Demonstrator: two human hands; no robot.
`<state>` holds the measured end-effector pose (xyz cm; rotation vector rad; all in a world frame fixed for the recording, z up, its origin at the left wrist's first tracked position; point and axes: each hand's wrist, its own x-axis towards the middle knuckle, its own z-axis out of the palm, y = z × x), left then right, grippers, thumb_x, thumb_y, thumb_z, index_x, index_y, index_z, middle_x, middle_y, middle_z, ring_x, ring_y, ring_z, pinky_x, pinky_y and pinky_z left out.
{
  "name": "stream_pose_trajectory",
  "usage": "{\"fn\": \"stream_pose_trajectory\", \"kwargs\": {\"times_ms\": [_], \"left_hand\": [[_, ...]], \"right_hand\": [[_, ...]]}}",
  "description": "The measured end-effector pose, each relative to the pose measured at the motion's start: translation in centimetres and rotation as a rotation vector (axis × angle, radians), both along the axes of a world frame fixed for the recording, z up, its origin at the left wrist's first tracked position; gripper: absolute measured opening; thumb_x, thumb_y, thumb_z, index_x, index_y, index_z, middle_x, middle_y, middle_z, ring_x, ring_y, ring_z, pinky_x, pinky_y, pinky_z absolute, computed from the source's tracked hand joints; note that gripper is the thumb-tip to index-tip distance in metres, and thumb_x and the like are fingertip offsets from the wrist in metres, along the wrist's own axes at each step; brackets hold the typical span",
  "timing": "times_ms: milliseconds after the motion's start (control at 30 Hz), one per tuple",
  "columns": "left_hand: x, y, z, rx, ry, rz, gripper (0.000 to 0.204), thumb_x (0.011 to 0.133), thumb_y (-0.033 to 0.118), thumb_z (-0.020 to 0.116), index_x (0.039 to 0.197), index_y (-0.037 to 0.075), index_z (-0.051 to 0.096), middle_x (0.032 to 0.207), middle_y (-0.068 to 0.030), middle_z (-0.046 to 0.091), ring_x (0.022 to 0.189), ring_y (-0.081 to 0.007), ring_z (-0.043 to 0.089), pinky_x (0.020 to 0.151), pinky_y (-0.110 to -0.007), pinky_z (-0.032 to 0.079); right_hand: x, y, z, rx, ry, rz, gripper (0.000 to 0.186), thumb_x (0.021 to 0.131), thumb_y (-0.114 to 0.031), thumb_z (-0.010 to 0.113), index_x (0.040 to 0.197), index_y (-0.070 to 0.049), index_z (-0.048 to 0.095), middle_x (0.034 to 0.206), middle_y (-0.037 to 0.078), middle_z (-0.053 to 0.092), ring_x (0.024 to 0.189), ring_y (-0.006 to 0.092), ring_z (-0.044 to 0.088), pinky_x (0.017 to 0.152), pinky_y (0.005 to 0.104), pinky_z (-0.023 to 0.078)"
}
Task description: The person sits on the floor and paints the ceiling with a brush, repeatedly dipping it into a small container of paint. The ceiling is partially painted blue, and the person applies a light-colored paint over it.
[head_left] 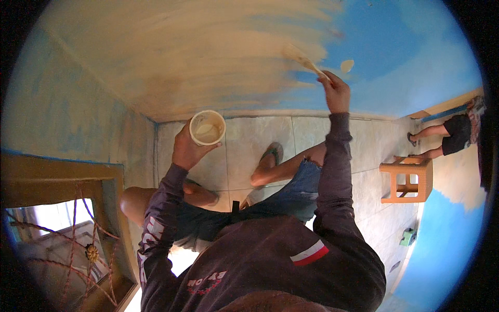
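My left hand [188, 150] is wrapped round a white paint tub [208, 128], its open top facing up, with cream paint inside. My right hand [337, 92] grips the handle of a paintbrush [305, 61], whose bristle end lies against the wall. Cream paint [218, 57] streaks the wall on the left and middle, over blue [384, 57] that still shows on the right. A separate cream dab [347, 65] sits on the blue just right of the brush.
An orange plastic stool [408, 180] stands on the tiled floor [249, 135] to my right. Beyond it another person [457, 132] in dark shorts is partly in view. A small green object [408, 237] lies by the right wall. On my left is a brown-framed window [62, 179] with cords across it.
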<state>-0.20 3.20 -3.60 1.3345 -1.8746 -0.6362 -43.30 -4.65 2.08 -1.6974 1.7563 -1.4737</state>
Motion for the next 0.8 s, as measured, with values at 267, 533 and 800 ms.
{"fn": "stream_pose_trajectory", "kwargs": {"times_ms": [267, 533, 800], "left_hand": [[0.0, 0.0, 0.2, 0.024, 0.018, -0.005, 0.079, 0.061, 0.029, 0.095, 0.126, 0.004, 0.058, 0.116, -0.0141, 0.068, 0.106, -0.0293, 0.068, 0.09, -0.039, 0.055], [-0.4, 0.2, 0.6, 0.105, 0.009, -0.011, 0.079, 0.062, 0.031, 0.095, 0.127, 0.004, 0.058, 0.12, -0.0141, 0.068, 0.113, -0.0277, 0.066, 0.096, -0.04, 0.053], [-0.4, 0.3, 0.6, 0.118, 0.031, -0.016, 0.079, 0.062, 0.03, 0.095, 0.127, 0.004, 0.058, 0.119, -0.0134, 0.069, 0.111, -0.0275, 0.066, 0.095, -0.04, 0.052]], "right_hand": [[-8.9, 6.0, 0.3, -0.011, 0.145, -0.378, 0.028, 0.096, -0.023, 0.064, 0.115, -0.003, 0.072, 0.09, 0.006, 0.076, 0.08, 0.0095, 0.064, 0.072, 0.0268, 0.05], [4.2, 3.0, 3.3, 0.026, -0.016, 0.039, 0.028, 0.094, -0.017, 0.066, 0.117, 0.0, 0.07, 0.09, 0.009, 0.076, 0.079, 0.0085, 0.063, 0.069, 0.0266, 0.05], [12.9, -2.9, 7.4, -0.138, 0.055, 0.264, 0.026, 0.092, -0.026, 0.069, 0.106, -0.005, 0.075, 0.086, 0.012, 0.075, 0.076, 0.0181, 0.07, 0.07, 0.0305, 0.054]]}}
